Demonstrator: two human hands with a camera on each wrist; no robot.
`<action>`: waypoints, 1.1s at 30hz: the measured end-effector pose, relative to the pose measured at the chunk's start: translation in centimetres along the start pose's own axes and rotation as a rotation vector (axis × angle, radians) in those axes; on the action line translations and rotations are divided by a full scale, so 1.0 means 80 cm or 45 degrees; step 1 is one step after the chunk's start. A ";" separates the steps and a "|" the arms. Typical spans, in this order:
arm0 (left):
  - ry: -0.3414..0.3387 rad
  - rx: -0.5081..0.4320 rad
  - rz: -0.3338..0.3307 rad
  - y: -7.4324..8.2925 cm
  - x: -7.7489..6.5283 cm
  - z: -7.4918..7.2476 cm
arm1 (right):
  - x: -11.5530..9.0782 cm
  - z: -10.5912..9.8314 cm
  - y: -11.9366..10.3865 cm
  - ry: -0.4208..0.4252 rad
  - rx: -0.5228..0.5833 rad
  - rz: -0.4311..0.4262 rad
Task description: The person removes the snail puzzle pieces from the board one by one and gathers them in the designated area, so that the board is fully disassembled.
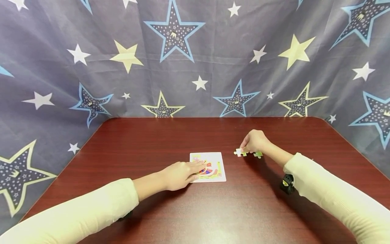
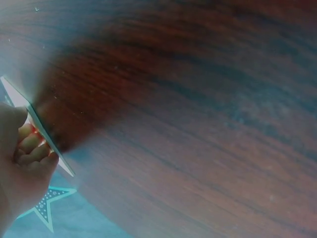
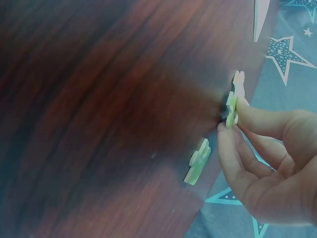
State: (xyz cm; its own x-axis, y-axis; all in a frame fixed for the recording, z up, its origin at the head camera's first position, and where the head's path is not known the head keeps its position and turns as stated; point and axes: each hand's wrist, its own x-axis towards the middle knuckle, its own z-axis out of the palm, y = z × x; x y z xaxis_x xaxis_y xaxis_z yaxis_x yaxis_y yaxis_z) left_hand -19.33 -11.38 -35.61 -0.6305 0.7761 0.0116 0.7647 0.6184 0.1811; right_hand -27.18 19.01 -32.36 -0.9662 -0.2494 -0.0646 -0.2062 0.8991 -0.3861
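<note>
A white square puzzle board (image 1: 217,159) with a colourful picture lies on the table, left of the puzzle pieces. My left hand (image 1: 182,174) rests its fingers across the picture, with the thumb by the near left edge. In the left wrist view, the board (image 2: 15,94) appears nearly edge-on beside the left hand (image 2: 29,168). To the right of the board, my right hand (image 1: 255,140) pinches a white and green puzzle piece (image 1: 239,152) between thumb and fingertips, low over the table. The right wrist view shows the pinched piece (image 3: 238,87) and the right hand (image 3: 267,163) from the side.
A second, green puzzle piece (image 1: 258,154) lies on the tabletop under the right wrist. The dark red wooden table (image 1: 152,139) reaches back to a grey curtain (image 1: 213,67) printed with stars. A small black device (image 1: 287,184) is strapped at the right sleeve.
</note>
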 end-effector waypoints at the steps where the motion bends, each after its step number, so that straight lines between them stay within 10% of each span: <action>1: -0.003 -0.004 -0.003 0.000 0.000 0.000 | 0.000 0.000 -0.001 0.005 0.000 -0.001; 33: -0.021 -0.099 -0.004 -0.004 -0.002 -0.006 | -0.007 0.005 0.004 0.163 0.017 -0.045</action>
State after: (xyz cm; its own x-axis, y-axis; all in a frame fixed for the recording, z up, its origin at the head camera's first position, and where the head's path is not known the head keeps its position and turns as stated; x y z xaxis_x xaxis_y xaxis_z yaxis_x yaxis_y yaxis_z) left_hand -19.50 -11.75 -35.22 -0.6300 0.7766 -0.0048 0.7497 0.6098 0.2569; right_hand -26.65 19.29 -32.84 -0.9704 -0.2322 0.0667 -0.2393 0.8854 -0.3985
